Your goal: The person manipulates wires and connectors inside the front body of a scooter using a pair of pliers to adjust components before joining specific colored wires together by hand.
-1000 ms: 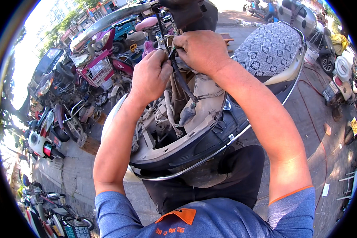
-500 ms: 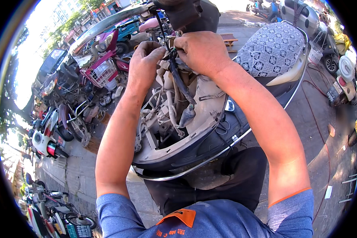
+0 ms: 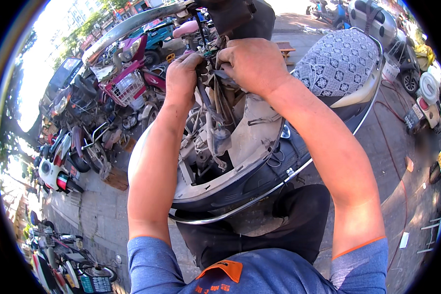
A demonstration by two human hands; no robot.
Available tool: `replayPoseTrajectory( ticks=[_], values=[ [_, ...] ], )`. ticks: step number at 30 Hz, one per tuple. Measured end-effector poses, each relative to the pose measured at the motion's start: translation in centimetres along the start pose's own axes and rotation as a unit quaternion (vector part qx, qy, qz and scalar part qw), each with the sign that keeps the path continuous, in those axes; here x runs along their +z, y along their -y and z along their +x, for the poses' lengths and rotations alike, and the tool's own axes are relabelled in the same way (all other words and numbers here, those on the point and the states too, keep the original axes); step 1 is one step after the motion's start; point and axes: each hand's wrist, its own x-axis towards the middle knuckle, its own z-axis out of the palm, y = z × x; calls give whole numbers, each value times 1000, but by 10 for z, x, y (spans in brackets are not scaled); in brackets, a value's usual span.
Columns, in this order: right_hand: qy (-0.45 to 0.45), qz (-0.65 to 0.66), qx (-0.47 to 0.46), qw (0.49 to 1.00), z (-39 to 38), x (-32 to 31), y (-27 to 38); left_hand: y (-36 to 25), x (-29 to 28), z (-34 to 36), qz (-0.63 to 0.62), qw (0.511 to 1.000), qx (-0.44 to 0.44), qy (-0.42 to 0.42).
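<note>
**Left hand [image 3: 182, 77] and right hand [image 3: 256, 64] closed on dark, slim wiring bundle [image 3: 205, 98] of scooter**

Location: the wiring bundle runs down from between the two hands into the opened front of a dark blue scooter with a pale, dusty inner shell [image 3: 230, 192].

Left grip: fingertips together, clamped on the bundle's upper part. Right grip: fingers curled in and clamped on the wiring just beside; which strand each one pinches cannot be told.

Surroundings: a black plastic cover [image 3: 247, 22] is above the right hand. A grey corrugated tube [image 3: 211, 138] lies within the opened front, below the hands. The seat, in a blue-and-white patterned fabric cover [image 3: 338, 61], is to the right. A white mesh basket [image 3: 126, 92] on a magenta vehicle stands well apart, to the left.
</note>
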Motion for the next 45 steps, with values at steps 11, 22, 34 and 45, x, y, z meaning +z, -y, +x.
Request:
replayPoseTrajectory(
  ticks=[11,22,34,45],
  values=[
    [-30,9,24,999,2,-9,6,4,5,-4,18,997,43,60],
    [33,-5,-33,999,0,-7,0,24,17,1,-163,986,-9,-27],
    [127,2,29,992,2,-17,9,27,13,0,-232,972,-31,5],
    [119,1,50,992,-4,-23,12,0,12,-6,205,979,19,12]
  ],
)
